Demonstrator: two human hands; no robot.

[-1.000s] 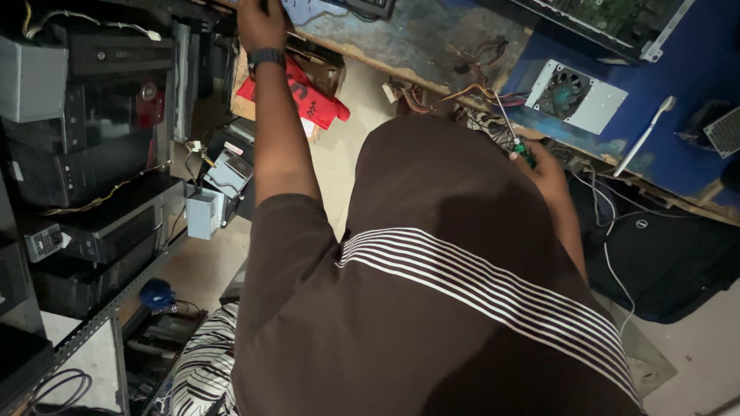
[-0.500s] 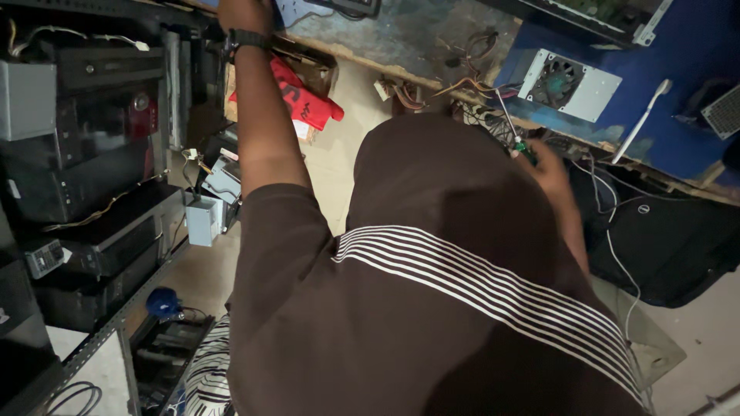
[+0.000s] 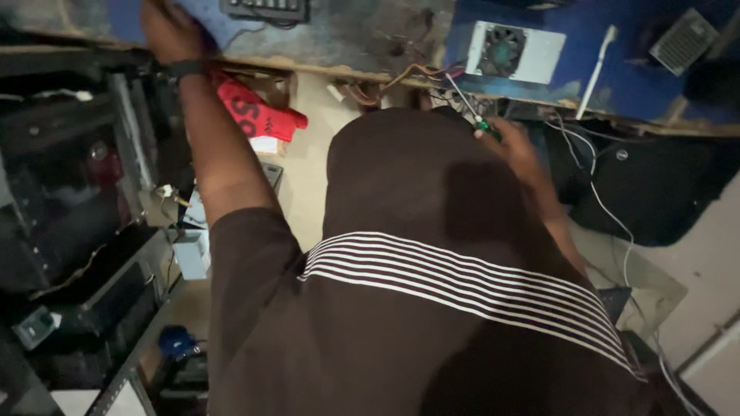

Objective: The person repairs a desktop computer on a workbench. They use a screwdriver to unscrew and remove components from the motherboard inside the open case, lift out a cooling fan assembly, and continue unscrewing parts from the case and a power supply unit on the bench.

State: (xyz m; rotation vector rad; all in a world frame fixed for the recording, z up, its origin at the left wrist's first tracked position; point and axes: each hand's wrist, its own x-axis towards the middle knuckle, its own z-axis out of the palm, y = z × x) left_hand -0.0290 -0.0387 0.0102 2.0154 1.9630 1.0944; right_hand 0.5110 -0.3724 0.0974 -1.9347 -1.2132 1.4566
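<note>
Worn bench: keyboard, power supply (fan up).

Left hand outstretched; right hand curled shut.

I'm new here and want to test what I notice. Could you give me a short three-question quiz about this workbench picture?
1. True or false: the right hand holds a slim green-handled metal tool.
2. Where does the left hand rest? A) on the pale blue cloth on the worn wooden bench top B) on the grey boxed power supply with a round fan C) on the red printed fabric
3. What colour is the band on the left wrist?

Key: 1 true; 2 A; 3 black.
</note>
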